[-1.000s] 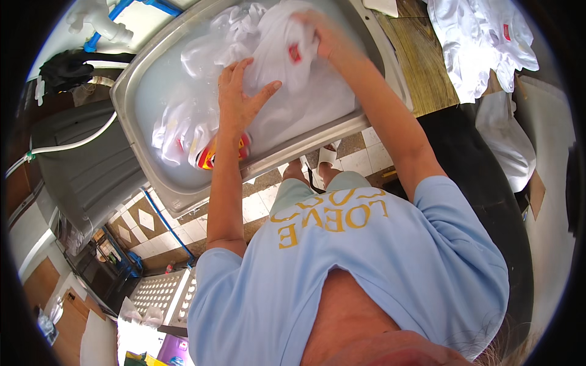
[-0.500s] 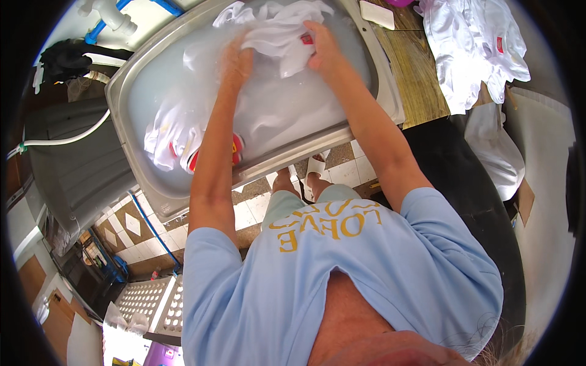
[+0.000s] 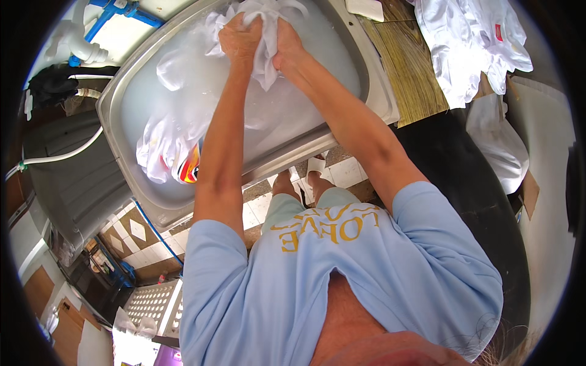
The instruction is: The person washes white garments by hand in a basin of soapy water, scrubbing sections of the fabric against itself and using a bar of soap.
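Note:
A wide basin with a metal-grey rim [image 3: 379,91] holds cloudy, milky water. Over its far part, my left hand [image 3: 241,38] is closed on a bunched, wet white garment [image 3: 267,58]. My right hand [image 3: 289,46] grips the same cloth just to the right, and a wrung fold hangs down between the two hands. Part of that cloth still lies in the water behind them. At the basin's near left, another white garment [image 3: 157,149] with a red, yellow and black patch sits half sunk. A puffed white piece of cloth [image 3: 175,69] floats left of my left forearm.
Right of the basin, a wood-grain board [image 3: 403,64] carries a white block [image 3: 365,8] and a heap of white garments [image 3: 467,52]. A white bag [image 3: 499,146] stands below. To the left are blue pipes [image 3: 116,7], a white hose [image 3: 70,154] and a dark grey cover [image 3: 70,177].
My hands have drawn together, the right one moving left. The garment, spread between them before, is now bunched and twisted. My left hand has come up out of the water.

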`<state>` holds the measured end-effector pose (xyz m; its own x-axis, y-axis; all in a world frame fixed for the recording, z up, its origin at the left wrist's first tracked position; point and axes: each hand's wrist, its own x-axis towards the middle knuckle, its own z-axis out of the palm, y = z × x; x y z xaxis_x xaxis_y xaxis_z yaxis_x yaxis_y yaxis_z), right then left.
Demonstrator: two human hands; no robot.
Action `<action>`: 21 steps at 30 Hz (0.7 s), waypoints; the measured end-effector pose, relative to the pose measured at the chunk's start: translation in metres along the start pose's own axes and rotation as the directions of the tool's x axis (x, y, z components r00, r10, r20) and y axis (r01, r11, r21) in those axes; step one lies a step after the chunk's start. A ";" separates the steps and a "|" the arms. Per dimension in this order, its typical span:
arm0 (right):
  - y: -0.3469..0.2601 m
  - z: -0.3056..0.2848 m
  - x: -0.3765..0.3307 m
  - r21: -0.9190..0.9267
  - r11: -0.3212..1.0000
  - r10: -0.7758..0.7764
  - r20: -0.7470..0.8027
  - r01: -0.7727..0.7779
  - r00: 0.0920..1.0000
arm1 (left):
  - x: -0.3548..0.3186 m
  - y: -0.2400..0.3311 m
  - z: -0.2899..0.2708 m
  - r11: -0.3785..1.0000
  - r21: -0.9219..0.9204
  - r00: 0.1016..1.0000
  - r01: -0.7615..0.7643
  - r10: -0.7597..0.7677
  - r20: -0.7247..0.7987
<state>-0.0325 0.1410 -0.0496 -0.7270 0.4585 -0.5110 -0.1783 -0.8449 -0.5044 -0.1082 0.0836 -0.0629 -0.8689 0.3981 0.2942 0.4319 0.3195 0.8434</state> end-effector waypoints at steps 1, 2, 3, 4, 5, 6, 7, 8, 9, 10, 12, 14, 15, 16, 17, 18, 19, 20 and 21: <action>-0.004 -0.015 0.010 0.077 0.996 -0.036 0.038 0.033 0.999 | -0.014 0.033 0.003 0.994 -0.107 0.999 -0.024 0.021 -0.034; -0.004 -0.028 0.022 0.151 0.987 -0.069 0.084 0.056 0.994 | -0.025 0.044 0.006 0.995 -0.082 0.997 -0.059 0.062 0.035; -0.004 -0.034 0.027 0.210 0.977 -0.089 0.201 0.046 0.976 | -0.034 0.047 0.008 0.994 -0.055 0.991 -0.091 0.096 0.096; -0.005 -0.040 0.032 0.261 0.965 -0.107 0.316 0.022 0.943 | -0.041 0.046 0.010 0.992 -0.030 0.979 -0.125 0.128 0.160; -0.014 -0.036 0.010 0.193 0.981 -0.068 0.376 -0.006 0.924 | -0.037 0.033 0.008 0.972 -0.139 0.977 -0.188 0.199 0.072; -0.012 -0.031 0.011 0.203 0.978 -0.026 0.303 -0.038 0.953 | -0.029 0.019 0.004 0.989 -0.089 0.988 -0.116 0.124 0.088; -0.017 -0.029 0.010 0.221 0.974 -0.007 0.216 -0.042 0.976 | -0.017 0.014 0.001 0.997 -0.056 0.992 -0.055 0.061 0.114; -0.021 -0.019 0.005 0.237 0.970 0.027 0.136 -0.059 0.990 | -0.007 0.006 -0.008 1.000 -0.011 0.992 0.012 -0.011 0.124; -0.028 -0.015 -0.005 0.189 0.982 -0.019 0.082 0.003 0.996 | 0.003 -0.007 -0.021 1.000 0.012 0.996 0.017 -0.018 0.088; -0.034 -0.013 -0.012 0.170 0.985 -0.031 0.102 0.013 0.994 | 0.011 -0.021 -0.038 0.999 0.035 0.999 0.025 -0.026 0.041; -0.049 -0.023 -0.016 0.181 0.983 -0.043 0.174 0.011 0.984 | 0.010 -0.025 -0.044 0.993 -0.079 0.996 -0.088 0.087 -0.015; -0.053 -0.031 -0.002 0.206 0.979 -0.054 0.231 0.005 0.971 | 0.001 0.001 -0.030 0.879 -0.335 0.941 -0.339 0.318 -0.117; -0.049 -0.034 0.009 0.192 0.981 -0.058 0.230 0.013 0.972 | -0.006 0.012 -0.019 0.838 -0.444 0.935 -0.317 0.355 0.002; -0.041 -0.038 0.016 0.180 0.983 -0.057 0.225 0.016 0.973 | -0.021 0.031 -0.007 0.823 -0.495 0.942 -0.279 0.336 0.028; -0.033 -0.041 0.019 0.171 0.985 -0.052 0.224 0.013 0.973 | -0.035 0.049 0.002 0.844 -0.416 0.934 -0.339 0.356 -0.038; -0.026 -0.038 0.018 0.151 0.988 -0.036 0.236 0.000 0.971 | -0.041 0.044 0.017 0.833 -0.329 0.893 -0.445 0.441 -0.091; -0.020 -0.039 0.017 0.144 0.990 -0.025 0.240 -0.010 0.971 | -0.048 0.053 0.022 0.880 -0.191 0.898 -0.435 0.440 -0.017; -0.017 -0.040 0.017 0.129 0.992 -0.021 0.242 -0.011 0.970 | -0.053 0.061 0.022 0.903 -0.051 0.902 -0.426 0.428 0.058; -0.014 -0.042 0.019 0.117 0.993 -0.024 0.238 -0.004 0.971 | -0.047 0.053 0.024 0.892 -0.068 0.893 -0.447 0.449 0.011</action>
<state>-0.0163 0.1731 -0.0814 -0.8593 0.4000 -0.3186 -0.2517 -0.8731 -0.4175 -0.0388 0.1027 -0.0423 -0.5796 0.5087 0.6366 0.7576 0.0485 0.6510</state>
